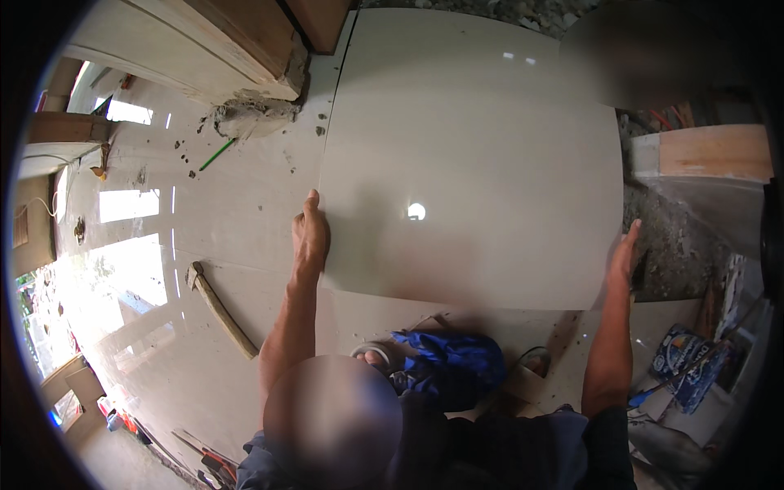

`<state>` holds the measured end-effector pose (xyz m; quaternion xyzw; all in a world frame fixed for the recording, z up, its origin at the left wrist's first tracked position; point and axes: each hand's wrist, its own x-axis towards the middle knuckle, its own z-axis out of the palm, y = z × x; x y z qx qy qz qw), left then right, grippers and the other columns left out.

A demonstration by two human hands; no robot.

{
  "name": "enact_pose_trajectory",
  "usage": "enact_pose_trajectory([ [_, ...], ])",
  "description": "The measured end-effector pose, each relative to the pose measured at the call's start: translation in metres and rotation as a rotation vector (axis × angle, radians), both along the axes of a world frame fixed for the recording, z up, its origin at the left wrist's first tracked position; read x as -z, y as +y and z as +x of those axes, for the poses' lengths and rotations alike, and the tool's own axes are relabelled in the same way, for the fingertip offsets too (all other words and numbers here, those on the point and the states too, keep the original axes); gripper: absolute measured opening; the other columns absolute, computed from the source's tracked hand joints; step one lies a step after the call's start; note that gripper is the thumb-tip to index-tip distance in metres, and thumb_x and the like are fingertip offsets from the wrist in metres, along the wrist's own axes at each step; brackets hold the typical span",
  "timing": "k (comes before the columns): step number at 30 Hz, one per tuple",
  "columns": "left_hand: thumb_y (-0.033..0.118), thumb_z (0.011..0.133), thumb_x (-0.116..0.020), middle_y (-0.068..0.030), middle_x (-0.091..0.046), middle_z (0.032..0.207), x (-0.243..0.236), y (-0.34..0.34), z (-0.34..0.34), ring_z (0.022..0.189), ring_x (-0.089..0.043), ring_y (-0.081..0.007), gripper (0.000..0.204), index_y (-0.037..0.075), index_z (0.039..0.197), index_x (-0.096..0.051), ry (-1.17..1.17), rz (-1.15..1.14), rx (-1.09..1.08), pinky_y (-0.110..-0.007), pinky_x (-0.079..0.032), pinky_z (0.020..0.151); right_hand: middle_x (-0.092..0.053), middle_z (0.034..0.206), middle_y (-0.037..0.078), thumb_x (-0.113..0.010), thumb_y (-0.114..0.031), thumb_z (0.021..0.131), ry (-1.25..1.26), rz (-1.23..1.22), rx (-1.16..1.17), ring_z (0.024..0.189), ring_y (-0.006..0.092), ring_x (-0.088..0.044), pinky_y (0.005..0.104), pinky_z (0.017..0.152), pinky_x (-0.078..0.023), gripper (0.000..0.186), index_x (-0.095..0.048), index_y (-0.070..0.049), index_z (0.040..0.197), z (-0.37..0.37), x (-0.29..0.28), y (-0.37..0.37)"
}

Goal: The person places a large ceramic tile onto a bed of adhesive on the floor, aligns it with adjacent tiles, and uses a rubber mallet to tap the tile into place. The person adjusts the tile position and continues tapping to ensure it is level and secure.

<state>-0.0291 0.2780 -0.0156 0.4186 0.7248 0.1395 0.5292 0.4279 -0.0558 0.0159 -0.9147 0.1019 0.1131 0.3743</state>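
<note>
A large glossy, pale grey floor tile lies before me, with a lamp's reflection showing in its face. Along its left edge, near the close corner, my left hand is closed on it, thumb up and the other fingers partly hidden. My right hand grips the opposite edge, its fingers pointing forward along the side. Left of the big tile, a hammer with a wooden handle rests on laid tiles. A thin green stick lies farther off, by the door frame.
A wooden door frame stands at far left, with crumbled mortar around its foot. Bare rough ground shows at right, below a wood-edged post. Blue cloth sits near my feet; a blue container is at lower right.
</note>
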Motion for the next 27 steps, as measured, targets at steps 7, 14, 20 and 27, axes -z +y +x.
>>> enact_pose_trajectory([
  [7, 0.057, 0.093, -0.041, -0.0017, -0.033, 0.060, 0.007, -0.004, -0.004, 0.060, -0.030, -0.0152, 0.058, 0.009, 0.061, -0.034, -0.009, 0.022, 0.005, -0.036, -0.033, 0.059, -0.042, 0.143, 0.029, -0.043, -0.081, 0.082, -0.013, -0.002, 0.017, 0.131, 0.0397, -0.043, 0.0442, 0.109, -0.033, 0.107, -0.044, 0.012, 0.136, 0.008, 0.016, -0.003],
  [14, 0.063, 0.095, -0.034, -0.0013, -0.036, 0.064, 0.015, -0.004, -0.010, 0.064, -0.033, -0.0150, 0.065, 0.006, 0.064, -0.039, -0.061, 0.052, 0.120, -0.034, -0.036, 0.062, -0.064, 0.114, 0.027, -0.048, -0.068, 0.090, -0.115, -0.259, -0.287, 0.108, 0.0385, -0.061, 0.0422, 0.096, -0.046, 0.084, -0.062, 0.011, 0.116, 0.038, 0.032, -0.018],
  [20, 0.070, 0.095, -0.025, -0.0055, -0.047, 0.065, 0.015, -0.046, -0.050, 0.064, -0.045, -0.0141, 0.077, 0.001, 0.072, -0.051, -0.142, 0.109, 0.295, -0.027, -0.042, 0.064, -0.067, 0.110, 0.024, -0.049, -0.067, 0.090, -0.072, -0.236, -0.295, 0.100, 0.0359, -0.064, 0.0400, 0.091, -0.047, 0.084, -0.062, 0.012, 0.113, 0.059, 0.019, -0.017],
  [27, 0.064, 0.096, -0.040, -0.0092, -0.063, 0.068, -0.028, -0.165, -0.130, 0.057, -0.059, -0.0129, 0.074, -0.006, 0.109, -0.062, -0.228, -0.357, 0.323, -0.027, -0.048, 0.055, -0.064, 0.118, 0.024, -0.048, -0.064, 0.092, -0.011, -0.133, -0.290, 0.108, 0.0341, -0.062, 0.0407, 0.096, -0.045, 0.081, -0.058, 0.011, 0.122, 0.058, 0.023, -0.018],
])
